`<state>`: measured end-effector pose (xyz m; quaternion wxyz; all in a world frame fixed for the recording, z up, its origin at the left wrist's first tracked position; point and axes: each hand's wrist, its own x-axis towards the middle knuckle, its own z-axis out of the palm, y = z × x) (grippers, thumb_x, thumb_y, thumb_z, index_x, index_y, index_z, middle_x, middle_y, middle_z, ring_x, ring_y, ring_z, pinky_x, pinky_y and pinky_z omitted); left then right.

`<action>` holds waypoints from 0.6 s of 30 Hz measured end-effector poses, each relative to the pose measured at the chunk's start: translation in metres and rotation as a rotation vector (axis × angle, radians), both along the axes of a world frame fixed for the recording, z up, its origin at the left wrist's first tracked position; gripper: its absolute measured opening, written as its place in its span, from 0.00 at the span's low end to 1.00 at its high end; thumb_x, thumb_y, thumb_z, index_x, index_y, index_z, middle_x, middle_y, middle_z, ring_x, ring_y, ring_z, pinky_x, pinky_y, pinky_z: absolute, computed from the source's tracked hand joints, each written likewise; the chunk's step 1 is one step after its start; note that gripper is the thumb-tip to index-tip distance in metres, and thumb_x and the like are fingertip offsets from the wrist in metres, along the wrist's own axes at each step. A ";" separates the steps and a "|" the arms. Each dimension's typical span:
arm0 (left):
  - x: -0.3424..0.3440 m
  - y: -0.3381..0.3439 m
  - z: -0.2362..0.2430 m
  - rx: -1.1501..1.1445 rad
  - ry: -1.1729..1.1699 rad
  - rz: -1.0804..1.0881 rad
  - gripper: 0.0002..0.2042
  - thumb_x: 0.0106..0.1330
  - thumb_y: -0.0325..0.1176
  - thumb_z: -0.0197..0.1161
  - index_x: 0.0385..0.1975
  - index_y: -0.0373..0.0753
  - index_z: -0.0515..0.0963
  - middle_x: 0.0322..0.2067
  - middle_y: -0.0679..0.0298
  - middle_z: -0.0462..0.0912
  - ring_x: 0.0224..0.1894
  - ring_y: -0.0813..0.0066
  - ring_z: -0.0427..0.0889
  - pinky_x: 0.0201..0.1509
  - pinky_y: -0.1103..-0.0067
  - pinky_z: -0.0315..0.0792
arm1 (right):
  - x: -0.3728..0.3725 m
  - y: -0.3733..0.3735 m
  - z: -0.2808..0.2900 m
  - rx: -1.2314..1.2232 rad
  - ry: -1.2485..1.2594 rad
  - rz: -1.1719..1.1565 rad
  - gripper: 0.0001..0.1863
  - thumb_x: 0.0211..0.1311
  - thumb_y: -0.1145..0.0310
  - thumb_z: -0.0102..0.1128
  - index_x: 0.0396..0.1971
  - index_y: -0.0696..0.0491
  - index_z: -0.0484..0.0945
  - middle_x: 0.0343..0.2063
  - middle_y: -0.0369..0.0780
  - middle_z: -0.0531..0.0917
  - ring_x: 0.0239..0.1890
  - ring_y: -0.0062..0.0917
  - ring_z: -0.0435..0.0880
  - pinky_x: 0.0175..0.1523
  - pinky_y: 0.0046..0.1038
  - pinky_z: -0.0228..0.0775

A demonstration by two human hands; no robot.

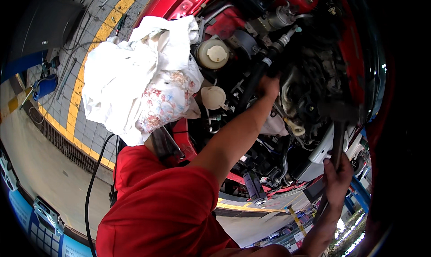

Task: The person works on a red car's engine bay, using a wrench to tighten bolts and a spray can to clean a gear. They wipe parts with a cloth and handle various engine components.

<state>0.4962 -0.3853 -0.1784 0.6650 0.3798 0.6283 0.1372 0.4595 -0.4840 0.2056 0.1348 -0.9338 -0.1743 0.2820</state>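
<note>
My left hand [269, 86] reaches deep into the engine bay [310, 77] of a red car, beside a thick black hose [256, 80]. Its fingers are hidden among the dark parts, so what they touch cannot be seen. At the right, my right hand [340, 176] is closed round the handle of a hammer [340, 140]. The hammer's dark head is raised over the right part of the bay and looks slightly blurred. To the left of my left arm sit a round whitish reservoir [212, 54] and a pale round cap [213, 98].
A white cloth with a flower print [130, 77] drapes over the car's left edge. A dark cylindrical object [254, 188] rests at the front edge. Yellow floor lines [74, 109], a blue container [45, 86] and a black cable [92, 185] lie to the left.
</note>
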 end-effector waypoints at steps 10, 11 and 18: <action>-0.024 0.015 0.030 -0.147 -0.053 -0.156 0.23 0.74 0.48 0.55 0.59 0.36 0.76 0.58 0.46 0.78 0.60 0.43 0.76 0.64 0.59 0.69 | 0.037 0.118 -0.059 -0.282 -0.024 0.364 0.14 0.66 0.71 0.64 0.48 0.61 0.80 0.20 0.33 0.70 0.24 0.14 0.65 0.29 0.22 0.58; -0.024 0.013 0.027 -0.130 -0.071 -0.150 0.24 0.74 0.49 0.56 0.58 0.36 0.76 0.58 0.45 0.78 0.60 0.43 0.76 0.64 0.59 0.69 | 0.045 0.120 -0.065 -0.333 -0.008 0.418 0.17 0.65 0.70 0.64 0.51 0.61 0.79 0.21 0.38 0.73 0.24 0.18 0.69 0.30 0.26 0.63; -0.015 -0.002 0.005 -0.035 -0.090 0.089 0.27 0.66 0.47 0.69 0.57 0.33 0.75 0.54 0.44 0.79 0.58 0.44 0.77 0.64 0.61 0.70 | 0.060 0.117 -0.103 -0.362 -0.070 0.689 0.16 0.65 0.68 0.63 0.50 0.59 0.79 0.24 0.48 0.79 0.25 0.35 0.78 0.35 0.34 0.70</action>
